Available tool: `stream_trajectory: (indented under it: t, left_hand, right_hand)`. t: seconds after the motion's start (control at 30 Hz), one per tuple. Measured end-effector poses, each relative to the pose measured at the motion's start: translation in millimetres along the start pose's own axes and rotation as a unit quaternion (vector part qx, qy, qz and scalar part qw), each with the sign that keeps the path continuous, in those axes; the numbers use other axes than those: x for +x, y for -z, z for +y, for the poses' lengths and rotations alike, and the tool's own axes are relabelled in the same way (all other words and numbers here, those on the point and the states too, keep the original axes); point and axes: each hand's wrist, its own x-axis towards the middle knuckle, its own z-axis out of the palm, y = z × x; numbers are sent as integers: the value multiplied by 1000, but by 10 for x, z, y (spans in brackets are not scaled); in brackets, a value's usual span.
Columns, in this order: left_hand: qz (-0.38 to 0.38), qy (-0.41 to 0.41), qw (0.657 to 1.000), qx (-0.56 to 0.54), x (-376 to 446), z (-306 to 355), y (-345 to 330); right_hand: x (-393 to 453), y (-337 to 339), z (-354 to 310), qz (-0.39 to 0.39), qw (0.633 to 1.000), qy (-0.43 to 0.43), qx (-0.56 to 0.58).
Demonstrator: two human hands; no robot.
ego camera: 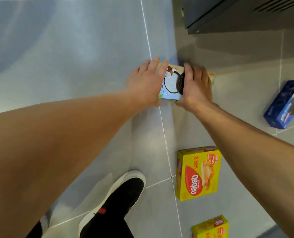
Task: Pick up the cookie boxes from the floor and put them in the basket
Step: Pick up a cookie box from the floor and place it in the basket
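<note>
Nabati wafer box (198, 173), yellow, floor-bound

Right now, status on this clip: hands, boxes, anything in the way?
Left hand and right hand clasp light-blue cookie box from both sides. Yellow wafer box, second yellow box, dark-blue box on floor. Basket not in view. Nothing in the way.

Bare floor (74, 57) lies left; yellow boxes (198, 172) (two) crowd the right.

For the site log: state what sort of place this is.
Probably an indoor shop or pantry-like room: glossy grey tiled floor, a dark vented cabinet, and cookie boxes such as the yellow wafer box lying on the floor.
</note>
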Motion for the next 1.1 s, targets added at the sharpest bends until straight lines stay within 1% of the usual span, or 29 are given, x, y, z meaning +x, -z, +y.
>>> stream_trajectory:
  t: [0.07,0.13,0.23,0.3,0.47,0.63,0.7,0.8,0.93,1.03,1.1]
  left_hand:
    - [13,11,1000,10,-73,-20,-11]
    - [15,20,1000,-3,-222,-88,55]
    - [14,35,999,-25,-665,-221,273]
    - [-4,43,999,-33,-1037,-309,517]
    - [-30,81,995,-43,-2212,-391,1525]
    - [-24,107,987,-113,-3419,-257,2704]
    - [-10,112,986,-124,-3881,-132,3201]
    - [2,126,983,-130,-4494,131,3823]
    - [38,140,981,-129,-5308,511,4488]
    - [64,159,977,-125,-5762,768,4775]
    - [91,180,972,-122,-6044,971,4880]
  right_hand:
    - [-65,2,-52,6,1000,28,3]
    - [-193,52,-136,8,999,47,19]
    - [-538,205,-407,8,997,77,21]
    - [-820,402,-638,-1,995,95,23]
    - [-1688,1320,-1197,-42,986,160,30]
    - [-2612,2546,-1551,-38,968,248,17]
    - [-3014,3071,-1634,-27,962,269,22]
    - [-3554,3686,-1667,-24,954,299,21]
    - [-4161,4401,-1530,-37,941,334,-20]
    - [-4467,4772,-1469,-23,930,363,-48]
    - [-4652,4992,-1503,-11,916,393,-74]
